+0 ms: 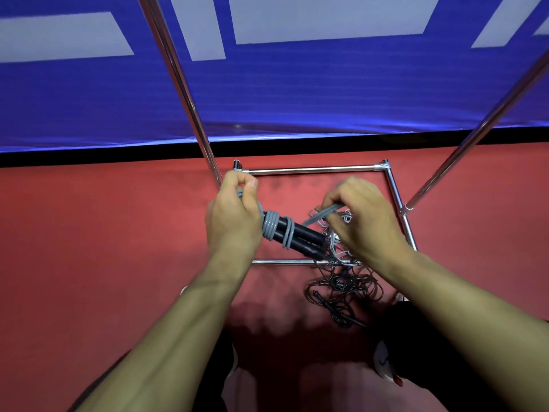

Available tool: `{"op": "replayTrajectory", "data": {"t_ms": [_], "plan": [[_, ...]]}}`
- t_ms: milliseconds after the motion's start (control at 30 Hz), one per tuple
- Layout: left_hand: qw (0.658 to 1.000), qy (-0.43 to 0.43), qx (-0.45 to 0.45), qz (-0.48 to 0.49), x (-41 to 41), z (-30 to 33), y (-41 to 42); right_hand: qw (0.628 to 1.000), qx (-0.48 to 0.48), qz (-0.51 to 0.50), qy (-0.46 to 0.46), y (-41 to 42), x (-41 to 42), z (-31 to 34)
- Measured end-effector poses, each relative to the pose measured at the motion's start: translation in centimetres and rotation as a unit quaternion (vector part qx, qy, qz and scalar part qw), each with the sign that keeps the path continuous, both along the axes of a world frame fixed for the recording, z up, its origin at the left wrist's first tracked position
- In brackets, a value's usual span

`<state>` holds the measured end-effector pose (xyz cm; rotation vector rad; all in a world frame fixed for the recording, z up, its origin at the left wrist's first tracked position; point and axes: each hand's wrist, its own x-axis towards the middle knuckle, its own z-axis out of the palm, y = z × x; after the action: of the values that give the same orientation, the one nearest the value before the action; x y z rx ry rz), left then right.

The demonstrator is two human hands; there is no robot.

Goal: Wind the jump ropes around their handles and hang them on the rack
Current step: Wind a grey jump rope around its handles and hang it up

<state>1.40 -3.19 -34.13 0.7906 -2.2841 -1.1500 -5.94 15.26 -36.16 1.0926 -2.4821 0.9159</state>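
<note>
Head view. The person stood over a red floor [104,248], both bare forearms reaching forward and down.

Left hand [234,215]: fingers curled round one end of a pair of black handles [300,236] held side by side, with a loop of grey rope [274,228] pinched up between thumb and forefinger. The handles pointed right and slightly down. Grey rope lay in several tight turns around them, in two bands close to the left hand; the far end of the handles was bare.

Right hand [361,218]: fingers pinching a blurred stretch of the same grey rope, which ran taut from the handles up to that hand. Exact finger placement was hard to make out through the blur.

Below and behind the right hand, a tangled heap of loose ropes [341,281] lay on the floor, some pale, some black, partly across the front bar of the rack's base.

Rack [312,169]: chrome tubes forming a square base frame on the floor, with two uprights rising toward the top corners of the view.

Beyond the floor, a blue banner [297,93] with large pale blocks. Shoes just showed near the bottom edge.
</note>
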Motion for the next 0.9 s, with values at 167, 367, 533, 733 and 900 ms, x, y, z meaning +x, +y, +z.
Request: {"op": "replayTrajectory", "data": {"t_ms": [167,367,533,733,900], "plan": [[0.991,0.09,0.031,0.089,-0.3,-0.2,-0.1,0.996,0.067,-0.032,0.048,-1.1,3.6,0.0],[0.969,0.168,0.101,0.148,-1.0,-0.6,-0.5,0.902,-0.139,-0.015,-0.409,-1.9,7.0,-1.6],[0.964,0.172,0.143,0.146,-1.3,-0.7,-0.1,0.674,-0.255,-0.071,-0.69,-3.3,8.5,-2.8],[0.946,0.162,0.198,0.2,-1.5,-0.9,-1.1,0.828,-0.184,0.001,-0.53,-2.6,7.8,-2.1],[0.941,0.162,0.22,0.202,-1.5,-1.2,-1.7,0.913,-0.144,0.003,-0.382,-2.7,7.3,-2.9]]}}
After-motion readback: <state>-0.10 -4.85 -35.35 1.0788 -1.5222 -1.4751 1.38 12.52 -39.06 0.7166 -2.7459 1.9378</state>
